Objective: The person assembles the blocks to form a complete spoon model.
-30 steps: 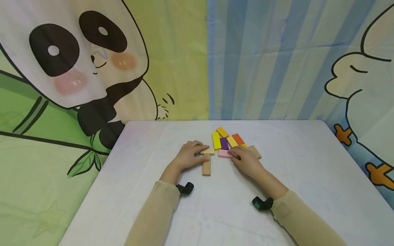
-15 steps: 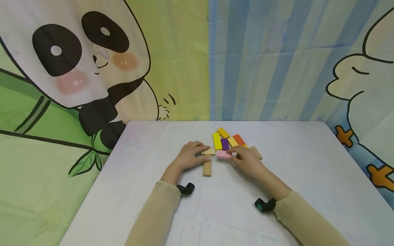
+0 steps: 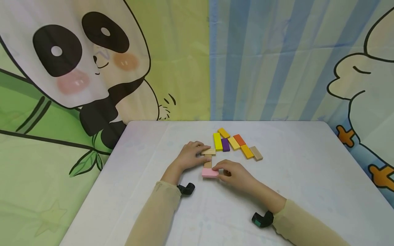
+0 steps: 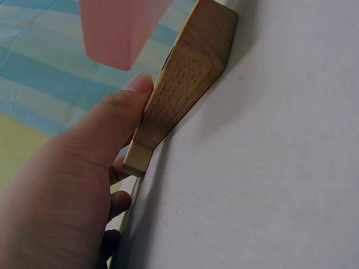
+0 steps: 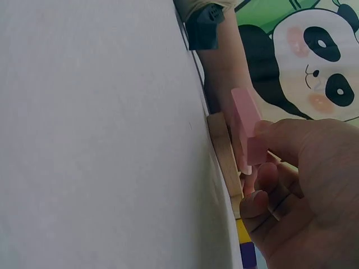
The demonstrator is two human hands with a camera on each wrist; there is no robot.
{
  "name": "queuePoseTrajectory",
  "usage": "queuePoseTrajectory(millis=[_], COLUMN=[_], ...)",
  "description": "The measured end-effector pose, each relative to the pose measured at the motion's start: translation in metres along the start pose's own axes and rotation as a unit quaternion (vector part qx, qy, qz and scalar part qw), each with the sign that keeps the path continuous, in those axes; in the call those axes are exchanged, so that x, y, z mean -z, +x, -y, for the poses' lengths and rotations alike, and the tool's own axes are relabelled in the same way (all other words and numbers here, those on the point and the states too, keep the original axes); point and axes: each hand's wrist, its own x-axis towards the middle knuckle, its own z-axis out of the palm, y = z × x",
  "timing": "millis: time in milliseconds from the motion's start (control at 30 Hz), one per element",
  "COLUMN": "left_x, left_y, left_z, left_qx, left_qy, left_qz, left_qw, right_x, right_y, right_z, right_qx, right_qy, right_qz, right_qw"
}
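Observation:
In the head view two plain wooden blocks lie on the table in a T: a light crosswise block (image 3: 210,151) at the far end and a long block (image 3: 208,164) running toward the person. My left hand (image 3: 191,155) holds the crosswise block, fingers behind it, thumb against the long block. A pink block (image 3: 210,173) is pinched at its right end by my right hand (image 3: 236,175), between thumb and index finger. It lies across the line of the long block's near end, hiding that end in the head view. In the left wrist view the pink block (image 4: 120,31) hangs above the long block.
Behind the hands lie several flat blocks: bright yellow (image 3: 217,141), purple (image 3: 225,145), pale yellow (image 3: 234,143), orange-red (image 3: 239,139), more yellow ones and a wooden block (image 3: 256,153). The white table (image 3: 292,164) ends at a printed curtain at the back.
The right hand has lifted the pink block from the front of the pile and carried it left and nearer, over the long block's near end. The left hand has stayed in place.

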Motion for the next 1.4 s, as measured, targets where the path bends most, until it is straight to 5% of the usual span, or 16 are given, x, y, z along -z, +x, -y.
queuePoseTrajectory(millis=[467,1400], left_x=[0.001,0.001], left_y=[-0.001,0.0], left_z=[0.0,0.0], left_qx=[-0.003,-0.003], left_qy=[0.001,-0.002], left_qz=[-0.011,-0.006], left_qw=[0.9999,1.0], right_x=[-0.016,-0.019], right_y=[-0.003,-0.006], right_z=[0.0,0.004], right_qx=[0.043,0.061], right_qy=[0.003,-0.07], right_qz=[0.012,0.047], right_qw=[0.999,0.9946])
